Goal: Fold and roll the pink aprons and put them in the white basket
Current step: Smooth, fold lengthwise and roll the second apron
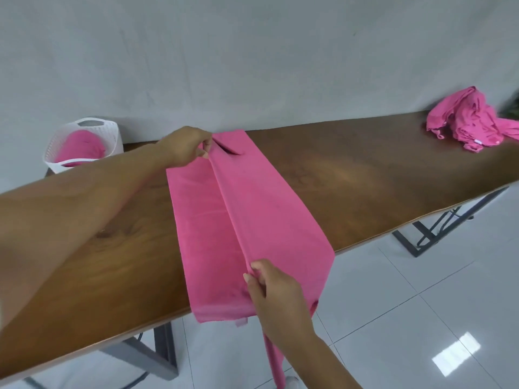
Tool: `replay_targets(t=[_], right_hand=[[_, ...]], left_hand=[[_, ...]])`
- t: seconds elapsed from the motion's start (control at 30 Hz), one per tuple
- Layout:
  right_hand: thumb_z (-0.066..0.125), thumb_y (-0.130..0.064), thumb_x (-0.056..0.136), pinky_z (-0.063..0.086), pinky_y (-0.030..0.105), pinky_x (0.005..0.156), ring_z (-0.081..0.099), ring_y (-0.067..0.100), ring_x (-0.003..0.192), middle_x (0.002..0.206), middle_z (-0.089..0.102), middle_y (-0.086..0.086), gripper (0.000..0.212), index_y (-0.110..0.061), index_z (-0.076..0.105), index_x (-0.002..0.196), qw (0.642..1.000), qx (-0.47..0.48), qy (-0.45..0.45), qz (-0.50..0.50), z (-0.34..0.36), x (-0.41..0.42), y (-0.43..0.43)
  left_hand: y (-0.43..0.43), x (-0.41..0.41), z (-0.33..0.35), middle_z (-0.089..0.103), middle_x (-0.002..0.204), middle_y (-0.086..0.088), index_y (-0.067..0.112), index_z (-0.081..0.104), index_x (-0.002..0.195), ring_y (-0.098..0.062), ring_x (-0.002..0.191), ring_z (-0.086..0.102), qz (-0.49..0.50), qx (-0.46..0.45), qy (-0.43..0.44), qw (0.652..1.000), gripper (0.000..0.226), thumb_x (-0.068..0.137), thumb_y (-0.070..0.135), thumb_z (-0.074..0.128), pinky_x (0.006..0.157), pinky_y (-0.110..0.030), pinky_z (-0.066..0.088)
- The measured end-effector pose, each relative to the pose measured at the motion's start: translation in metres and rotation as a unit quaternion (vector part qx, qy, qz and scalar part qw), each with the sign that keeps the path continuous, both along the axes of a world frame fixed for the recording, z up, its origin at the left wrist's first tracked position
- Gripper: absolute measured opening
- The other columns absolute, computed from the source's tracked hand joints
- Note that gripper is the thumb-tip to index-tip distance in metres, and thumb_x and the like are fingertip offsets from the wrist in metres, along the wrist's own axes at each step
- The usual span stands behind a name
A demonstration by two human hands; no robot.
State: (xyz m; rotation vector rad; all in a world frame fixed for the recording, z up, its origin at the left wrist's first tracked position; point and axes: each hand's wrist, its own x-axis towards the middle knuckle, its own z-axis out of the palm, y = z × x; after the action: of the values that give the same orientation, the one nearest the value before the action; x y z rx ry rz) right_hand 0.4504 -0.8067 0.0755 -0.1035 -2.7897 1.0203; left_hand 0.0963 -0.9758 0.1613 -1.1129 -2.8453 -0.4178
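On wooden table point(323, 169) by grey wall point(252, 51), left hand point(185, 147) and right hand point(278, 293) pinching pink apron point(252, 214), tiled floor point(421, 304)

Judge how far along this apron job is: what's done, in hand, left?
Done: a pink fabric bundle lies in the white lattice basket. In hand: left hand and right hand pinch a half-folded pink fabric apron on the brown wooden table. Left: rolling it, then the crumpled pink pile.

pink apron point(247, 214); white basket point(84, 144) lattice-patterned; brown wood-grain table point(351, 175); white floor tiles point(421, 304).
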Motion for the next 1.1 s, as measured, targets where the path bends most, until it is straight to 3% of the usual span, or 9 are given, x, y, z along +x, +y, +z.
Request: replay_targets(t=[0.2,0.3,0.47,0.57,0.77,0.87,1.0,1.1], right_hand=[[0.047,-0.041,0.105,0.036,0.012,0.057,0.048,0.000,0.060,0.069,0.050,-0.014,0.019,-0.030,0.058,0.116,0.996,-0.007,-0.052,0.075,-0.018,0.000,-0.031],[0.045,-0.043,0.105,0.034,0.009,0.057,0.048,-0.002,0.058,0.064,0.048,-0.016,0.029,-0.032,0.056,0.129,0.993,-0.001,-0.076,0.090,-0.030,0.006,-0.037],[0.044,-0.041,0.105,0.040,0.019,0.067,0.054,0.001,0.072,0.088,0.062,-0.014,0.031,-0.032,0.054,0.133,0.989,-0.004,-0.104,0.101,-0.050,0.019,-0.036],[0.047,-0.038,0.103,0.038,0.022,0.068,0.051,0.000,0.068,0.092,0.064,-0.011,0.031,-0.032,0.053,0.132,0.990,0.004,-0.110,0.092,-0.062,0.023,-0.028],[0.050,-0.037,0.102,0.050,0.027,0.077,0.062,0.005,0.082,0.091,0.068,-0.013,0.025,-0.031,0.058,0.125,0.989,0.001,-0.144,0.046,-0.082,0.026,0.009],[0.053,-0.034,0.101,0.052,0.028,0.078,0.063,0.004,0.083,0.091,0.068,-0.016,0.019,-0.030,0.063,0.117,0.985,0.000,-0.174,-0.003,-0.099,0.032,0.042],[0.055,-0.031,0.099,0.055,0.030,0.070,0.062,0.005,0.067,0.080,0.067,-0.013,0.011,-0.031,0.065,0.103,0.976,0.000,-0.211,-0.049,-0.121,0.039,0.089],[0.055,-0.030,0.099,0.057,0.030,0.064,0.063,0.008,0.061,0.078,0.068,-0.008,0.010,-0.031,0.064,0.104,0.970,-0.016,-0.228,-0.078,-0.133,0.038,0.120]], left_hand=[[-0.050,0.011,-0.020,0.068,0.094,-0.003,0.019,0.063,0.084,-0.022,0.084,0.055,0.040,-0.047,-0.011,0.998,0.023,0.084,-0.003,0.069,0.075,-0.032,0.040],[-0.068,0.023,-0.038,0.066,0.092,-0.002,0.024,0.065,0.085,-0.022,0.086,0.056,0.060,-0.093,-0.053,0.992,0.019,0.086,0.006,0.072,0.074,-0.032,0.040],[-0.075,0.051,-0.073,0.063,0.090,0.003,0.029,0.060,0.080,-0.027,0.091,0.062,0.037,-0.068,-0.082,0.994,0.021,0.088,0.012,0.071,0.077,-0.034,0.046],[-0.063,0.073,-0.089,0.064,0.099,-0.002,0.018,0.068,0.093,-0.026,0.095,0.060,0.023,-0.047,-0.087,0.995,0.004,0.090,0.016,0.071,0.084,-0.038,0.048],[-0.015,0.134,-0.123,0.059,0.119,-0.010,0.006,0.064,0.115,-0.030,0.112,0.056,0.001,0.023,-0.071,0.997,0.025,0.094,0.019,0.069,0.099,-0.040,0.046],[0.023,0.174,-0.142,0.053,0.139,-0.013,0.008,0.061,0.128,-0.031,0.129,0.049,-0.017,0.028,-0.076,0.997,0.041,0.096,0.034,0.066,0.111,-0.042,0.041],[0.069,0.212,-0.153,0.038,0.156,-0.011,0.016,0.050,0.144,-0.029,0.145,0.034,0.006,0.029,-0.091,0.995,0.073,0.094,0.066,0.034,0.122,-0.042,0.028],[0.086,0.221,-0.159,0.026,0.164,-0.007,0.023,0.037,0.154,-0.028,0.152,0.021,0.041,-0.016,-0.085,0.995,0.087,0.089,0.074,0.013,0.126,-0.044,0.017]])
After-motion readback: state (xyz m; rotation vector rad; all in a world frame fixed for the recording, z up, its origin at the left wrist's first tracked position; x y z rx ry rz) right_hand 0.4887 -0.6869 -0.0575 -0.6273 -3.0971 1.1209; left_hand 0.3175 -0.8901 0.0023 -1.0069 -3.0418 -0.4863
